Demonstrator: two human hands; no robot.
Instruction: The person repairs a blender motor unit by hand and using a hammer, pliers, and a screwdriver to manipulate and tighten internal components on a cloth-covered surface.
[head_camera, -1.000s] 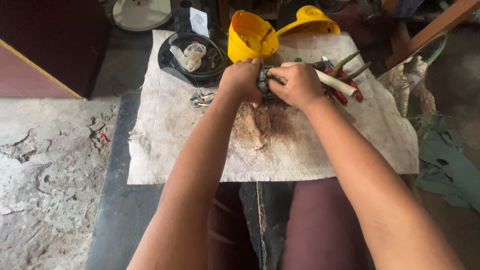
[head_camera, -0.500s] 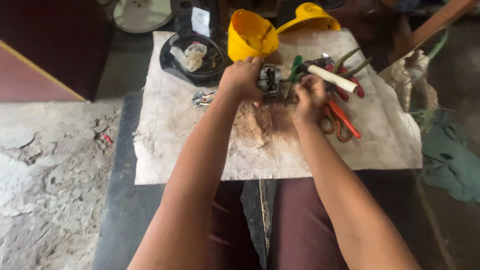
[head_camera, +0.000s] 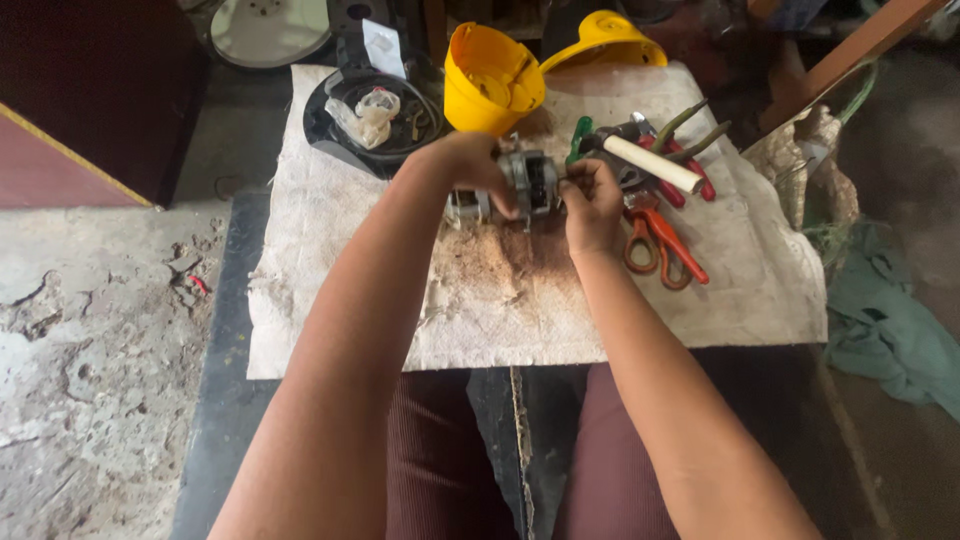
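Left hand clamped over small grey metal motor, right hand pinching its end w/ curled fingers, both mid-bench on stained rough cloth. Orange-handled scissors, pliers pile just right; yellow plastic funnel behind.

A small grey metal motor with dark windings showing in its open frame lies on its side on the stained white cloth, near the far edge, roughly midway along it.
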